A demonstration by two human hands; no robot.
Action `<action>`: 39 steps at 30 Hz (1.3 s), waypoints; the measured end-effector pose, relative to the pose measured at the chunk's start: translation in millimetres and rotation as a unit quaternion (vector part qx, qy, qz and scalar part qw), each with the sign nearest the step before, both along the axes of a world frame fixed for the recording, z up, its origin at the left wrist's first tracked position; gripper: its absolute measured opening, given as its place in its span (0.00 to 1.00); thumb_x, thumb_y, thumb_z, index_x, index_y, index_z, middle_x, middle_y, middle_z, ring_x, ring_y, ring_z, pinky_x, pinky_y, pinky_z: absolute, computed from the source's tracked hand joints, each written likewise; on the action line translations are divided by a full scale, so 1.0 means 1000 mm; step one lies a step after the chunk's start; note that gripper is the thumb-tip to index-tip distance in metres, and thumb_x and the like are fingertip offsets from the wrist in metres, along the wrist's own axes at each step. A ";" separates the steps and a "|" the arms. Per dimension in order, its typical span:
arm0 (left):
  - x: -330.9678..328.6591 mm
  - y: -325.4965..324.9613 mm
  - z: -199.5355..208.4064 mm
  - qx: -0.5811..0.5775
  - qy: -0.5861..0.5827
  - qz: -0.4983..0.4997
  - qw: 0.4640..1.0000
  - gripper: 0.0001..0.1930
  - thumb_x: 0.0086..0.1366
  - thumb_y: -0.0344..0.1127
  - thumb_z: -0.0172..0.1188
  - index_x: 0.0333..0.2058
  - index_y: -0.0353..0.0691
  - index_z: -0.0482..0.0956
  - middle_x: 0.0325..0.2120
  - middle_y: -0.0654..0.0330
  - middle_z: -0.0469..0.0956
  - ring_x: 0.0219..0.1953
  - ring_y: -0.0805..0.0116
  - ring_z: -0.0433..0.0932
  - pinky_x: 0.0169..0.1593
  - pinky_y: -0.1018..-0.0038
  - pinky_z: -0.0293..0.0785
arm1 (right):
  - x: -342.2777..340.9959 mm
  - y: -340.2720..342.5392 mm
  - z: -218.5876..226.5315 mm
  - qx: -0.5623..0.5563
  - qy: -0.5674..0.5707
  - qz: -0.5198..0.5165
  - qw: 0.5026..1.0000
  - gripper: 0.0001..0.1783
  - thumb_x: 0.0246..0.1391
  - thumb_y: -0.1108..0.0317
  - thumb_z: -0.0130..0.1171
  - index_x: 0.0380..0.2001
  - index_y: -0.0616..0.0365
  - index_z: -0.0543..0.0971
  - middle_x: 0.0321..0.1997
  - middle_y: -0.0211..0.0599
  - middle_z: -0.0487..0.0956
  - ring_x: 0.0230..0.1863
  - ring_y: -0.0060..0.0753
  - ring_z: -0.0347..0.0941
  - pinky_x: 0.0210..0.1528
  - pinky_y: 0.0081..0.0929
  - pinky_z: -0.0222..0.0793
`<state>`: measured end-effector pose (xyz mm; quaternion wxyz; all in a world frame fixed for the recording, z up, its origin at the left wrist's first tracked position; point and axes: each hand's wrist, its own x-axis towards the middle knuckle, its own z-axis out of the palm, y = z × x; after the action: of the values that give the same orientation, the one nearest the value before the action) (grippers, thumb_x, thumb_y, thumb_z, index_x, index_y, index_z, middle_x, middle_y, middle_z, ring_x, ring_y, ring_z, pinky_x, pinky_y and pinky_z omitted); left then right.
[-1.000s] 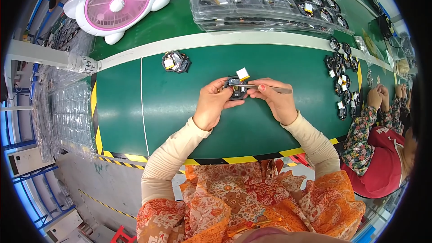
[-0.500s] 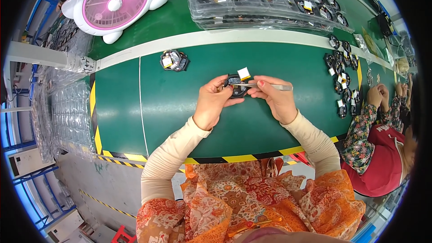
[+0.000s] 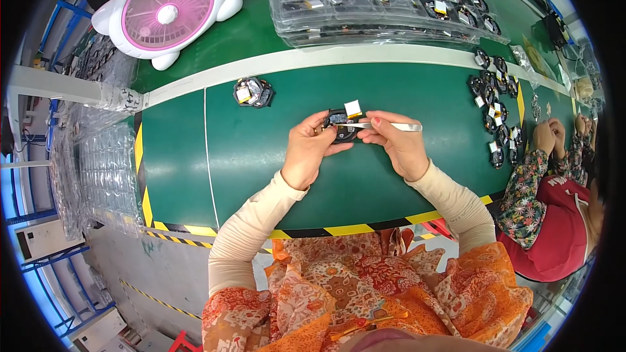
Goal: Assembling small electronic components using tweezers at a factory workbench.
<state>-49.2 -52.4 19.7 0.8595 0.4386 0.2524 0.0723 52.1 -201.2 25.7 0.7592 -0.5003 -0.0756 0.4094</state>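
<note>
My left hand [image 3: 308, 145] grips a round black electronic housing [image 3: 345, 133] by its left side, over the middle of the green mat. A small white battery [image 3: 353, 108] with a yellow edge sticks out from the housing's far side. Pinched in my right hand [image 3: 399, 140] is a pair of silver tweezers [image 3: 399, 127], whose tips reach over the inside of the housing. The tips are too small to make out what they touch. Farther left on the mat lies a stack of similar black housings [image 3: 253, 93] with a white battery on top.
Several more housings [image 3: 493, 120] cluster on the right, near a co-worker's hands [image 3: 549, 135]. Beyond the pale ledge, stacked clear trays [image 3: 313, 23] hold many units. A white and pink fan [image 3: 168, 15] stands far left. Striped tape [image 3: 345, 229] marks the near table edge.
The tweezers and the housing shift only slightly in my hands. My view tilts a little. Both hands keep their holds.
</note>
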 end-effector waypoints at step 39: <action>0.001 -0.002 0.004 0.020 0.013 -0.019 1.000 0.15 0.62 0.22 0.43 0.47 0.29 0.66 0.39 0.55 0.73 0.37 0.67 0.76 0.42 0.71 0.78 | -0.002 0.001 -0.005 0.028 0.019 -0.023 0.999 0.16 0.55 0.71 0.51 0.44 0.71 0.70 0.40 0.49 0.75 0.36 0.35 0.75 0.41 0.25 0.72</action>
<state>-47.9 -54.2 23.9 0.8483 0.4616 0.2532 0.0554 49.8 -200.7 20.3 0.7835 -0.4722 -0.0609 0.3993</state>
